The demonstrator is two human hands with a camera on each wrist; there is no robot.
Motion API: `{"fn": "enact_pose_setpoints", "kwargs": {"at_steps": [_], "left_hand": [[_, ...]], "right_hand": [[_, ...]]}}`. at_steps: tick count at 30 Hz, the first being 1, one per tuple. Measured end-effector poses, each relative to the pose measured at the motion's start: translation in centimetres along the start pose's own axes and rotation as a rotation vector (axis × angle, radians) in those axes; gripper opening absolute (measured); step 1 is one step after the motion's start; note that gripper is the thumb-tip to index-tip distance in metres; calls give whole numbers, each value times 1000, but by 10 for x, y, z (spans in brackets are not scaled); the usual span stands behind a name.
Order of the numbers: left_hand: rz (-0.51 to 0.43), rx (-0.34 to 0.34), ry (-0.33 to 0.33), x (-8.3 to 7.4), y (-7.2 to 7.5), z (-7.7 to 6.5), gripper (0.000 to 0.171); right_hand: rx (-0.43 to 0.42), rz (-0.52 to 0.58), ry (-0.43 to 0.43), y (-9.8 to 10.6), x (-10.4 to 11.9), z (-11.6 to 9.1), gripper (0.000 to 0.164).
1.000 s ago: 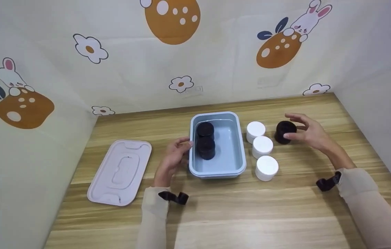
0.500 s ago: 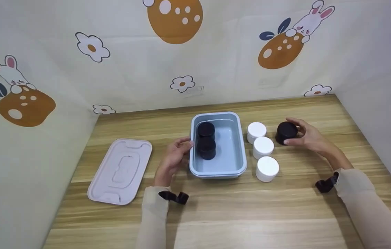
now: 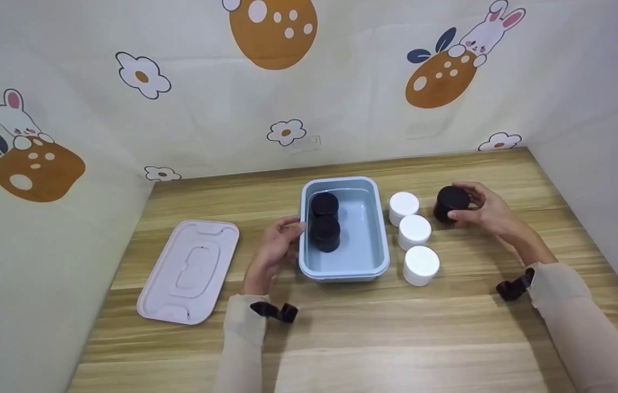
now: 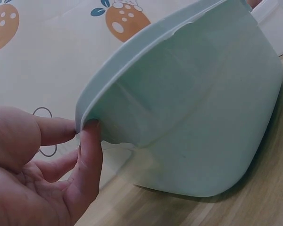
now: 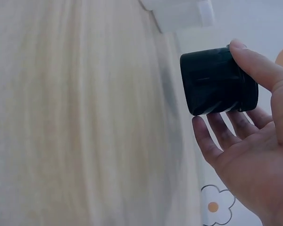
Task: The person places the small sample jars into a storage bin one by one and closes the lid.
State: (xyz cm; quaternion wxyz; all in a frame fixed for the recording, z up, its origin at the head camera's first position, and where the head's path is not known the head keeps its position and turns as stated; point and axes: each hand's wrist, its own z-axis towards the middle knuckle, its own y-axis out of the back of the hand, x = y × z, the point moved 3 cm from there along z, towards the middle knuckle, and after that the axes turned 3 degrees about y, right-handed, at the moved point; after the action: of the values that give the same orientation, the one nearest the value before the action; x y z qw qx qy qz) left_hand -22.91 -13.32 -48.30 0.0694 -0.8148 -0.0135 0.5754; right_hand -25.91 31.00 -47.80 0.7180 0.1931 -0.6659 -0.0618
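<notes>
My left hand (image 3: pixel 278 245) pinches the left rim of a light blue plastic box (image 3: pixel 361 265). In the left wrist view, thumb and finger meet on either side of the box's lip (image 4: pixel 96 96). Inside the box, along its left side, stand two black jars, a rear one (image 3: pixel 325 205) and a front one (image 3: pixel 326 234). Over at the right, my right hand (image 3: pixel 492 213) grips another black jar (image 3: pixel 452 202). The right wrist view shows this jar (image 5: pixel 217 80) raised off the table between thumb and fingers.
White lidded jars form a row right of the box: a back one (image 3: pixel 404 206), a middle one (image 3: pixel 415 231) and a front one (image 3: pixel 421 265). A pale flat lid (image 3: pixel 189 273) lies on the wooden table (image 3: pixel 396 338) at the left. Patterned walls (image 3: pixel 342 98) enclose the table.
The right hand has closed round the black jar, turned it lid upward and lifted it slightly off the table. The left hand stays at the box rim.
</notes>
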Motion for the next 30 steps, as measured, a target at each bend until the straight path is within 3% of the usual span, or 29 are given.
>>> {"fn": "enact_pose_setpoints", "kwargs": {"at_steps": [11, 18, 30], "left_hand": [[27, -13, -13, 0, 0, 1, 41], [69, -31, -86, -2, 0, 1, 40], [31, -12, -30, -1, 0, 1, 40]], "right_hand": [[-7, 53, 90, -4, 35, 0, 67], [8, 118, 166, -13, 63, -2, 63], [6, 171, 263, -32, 99, -4, 65]]}}
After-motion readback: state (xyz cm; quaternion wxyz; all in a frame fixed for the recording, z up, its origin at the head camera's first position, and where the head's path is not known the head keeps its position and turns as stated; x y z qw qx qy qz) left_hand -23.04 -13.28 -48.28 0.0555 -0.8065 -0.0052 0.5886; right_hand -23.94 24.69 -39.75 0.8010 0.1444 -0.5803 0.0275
